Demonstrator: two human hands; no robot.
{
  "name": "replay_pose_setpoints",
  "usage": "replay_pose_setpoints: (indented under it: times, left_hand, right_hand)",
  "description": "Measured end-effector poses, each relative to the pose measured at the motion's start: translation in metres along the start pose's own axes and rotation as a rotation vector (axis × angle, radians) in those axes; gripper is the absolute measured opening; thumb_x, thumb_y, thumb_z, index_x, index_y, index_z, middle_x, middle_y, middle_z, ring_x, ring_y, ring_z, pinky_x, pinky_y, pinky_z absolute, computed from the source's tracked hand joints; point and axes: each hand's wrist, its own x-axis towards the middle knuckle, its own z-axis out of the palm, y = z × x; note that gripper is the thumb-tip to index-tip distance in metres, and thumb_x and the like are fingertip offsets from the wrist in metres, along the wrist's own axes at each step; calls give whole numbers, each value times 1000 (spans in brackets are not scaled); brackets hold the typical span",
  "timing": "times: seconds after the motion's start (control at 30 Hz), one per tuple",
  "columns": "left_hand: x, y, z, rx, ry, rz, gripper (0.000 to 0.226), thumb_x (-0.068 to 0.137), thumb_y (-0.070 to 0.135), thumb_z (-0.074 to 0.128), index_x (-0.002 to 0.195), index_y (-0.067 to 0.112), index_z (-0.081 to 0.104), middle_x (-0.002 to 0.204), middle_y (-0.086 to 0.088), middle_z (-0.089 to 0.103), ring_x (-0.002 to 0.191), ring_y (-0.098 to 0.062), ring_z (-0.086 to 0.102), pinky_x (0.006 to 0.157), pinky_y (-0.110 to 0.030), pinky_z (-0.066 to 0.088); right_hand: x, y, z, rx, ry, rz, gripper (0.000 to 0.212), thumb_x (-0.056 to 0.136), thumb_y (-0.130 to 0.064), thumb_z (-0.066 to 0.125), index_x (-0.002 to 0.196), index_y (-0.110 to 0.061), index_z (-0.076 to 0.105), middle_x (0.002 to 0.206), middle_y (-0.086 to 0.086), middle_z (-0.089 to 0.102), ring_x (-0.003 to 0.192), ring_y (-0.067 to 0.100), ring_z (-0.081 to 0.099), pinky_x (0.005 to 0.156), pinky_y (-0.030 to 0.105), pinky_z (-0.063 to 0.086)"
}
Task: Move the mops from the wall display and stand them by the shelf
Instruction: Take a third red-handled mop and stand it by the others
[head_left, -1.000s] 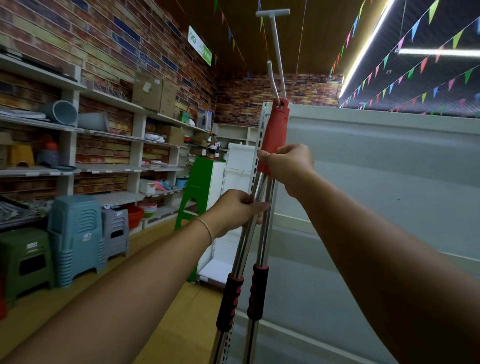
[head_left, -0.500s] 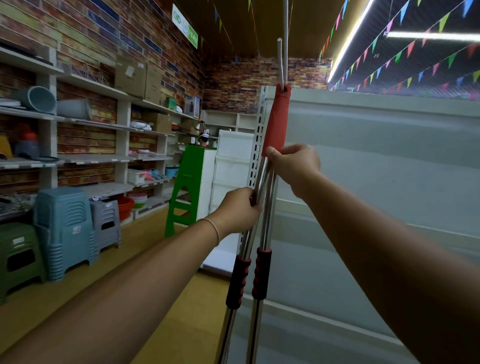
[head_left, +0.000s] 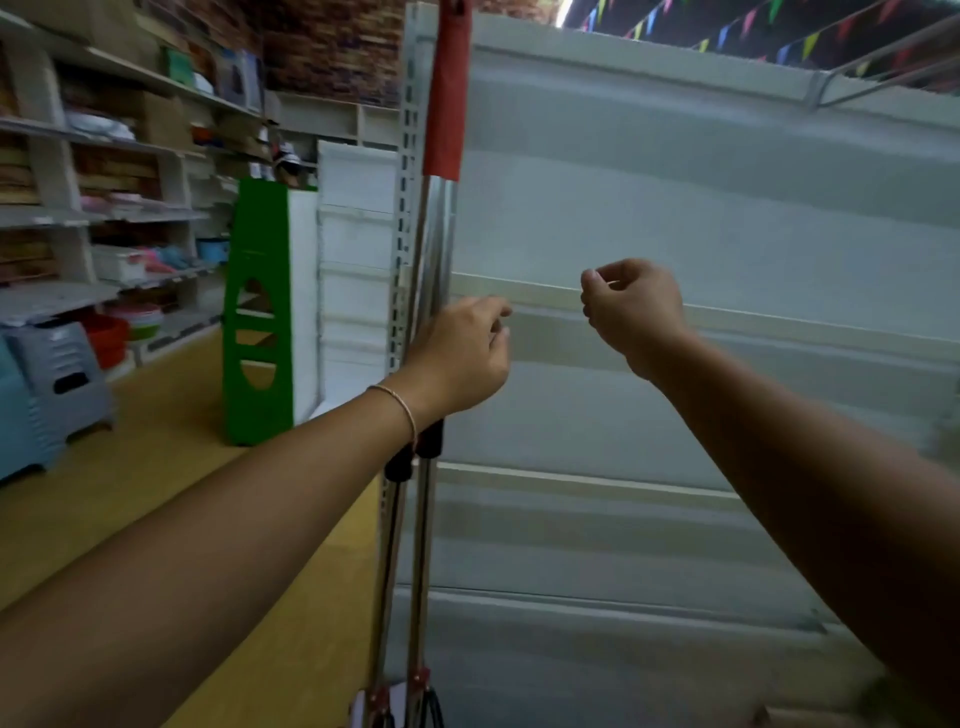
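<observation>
Two mops with shiny steel poles (head_left: 435, 244) stand upright side by side against the perforated upright (head_left: 404, 156) of the white shelf (head_left: 675, 218). A red sleeve (head_left: 448, 93) covers their upper part, and black grips (head_left: 399, 465) sit lower down. Their lower ends with red fittings (head_left: 418, 680) reach the bottom edge of the view. My left hand (head_left: 460, 358) hovers in front of the poles with loosely curled fingers that hold nothing. My right hand (head_left: 631, 312) is off to the right, apart from the mops, loosely curled and empty.
A green stand (head_left: 260, 312) is on the yellow floor (head_left: 156, 493) left of the shelf. Stacked grey plastic stools (head_left: 62, 374) and a red basin (head_left: 106, 338) sit by the wall shelves (head_left: 104, 218) full of goods on the left. Shelf ledges (head_left: 623, 483) run across the white panel.
Both hands have let go of the mop poles and drawn back; the right hand moved away to the right. The view has tilted down. The mops stay leaning on the shelf upright.
</observation>
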Motion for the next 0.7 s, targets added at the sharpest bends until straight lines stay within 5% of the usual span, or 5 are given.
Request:
replay_pose_setpoints:
  times: [0.2,0.4,0.7]
  left_hand:
    - [20,75,49,-45,-116,31,33,94,23,50,122,8,59,107,-11,68,102,-28,60,91,-36,48]
    - [28,198,126,-154,-218,116,37,96,28,47,125,8,56,114,-12,66,106,-29,59,93,-36,47]
    - [25,409,242,-283,-304,222,37,98,25,44,128,5,54,122,-17,62,115,-32,55,95,-32,41]
  right_hand:
    - [-19,49,-99,-146,95,-24,25,94,-38,58,104,-18,67,91,-1,68,85,18,66,57,22,47]
    - [-37,102,-229,-304,121,-24,31,94,-41,56,113,-18,66,97,-1,69,91,20,66,85,42,57]
    - [-71,190,-440,-570,220,16,28,99,-29,51,113,-12,68,110,12,72,104,28,66,91,36,50]
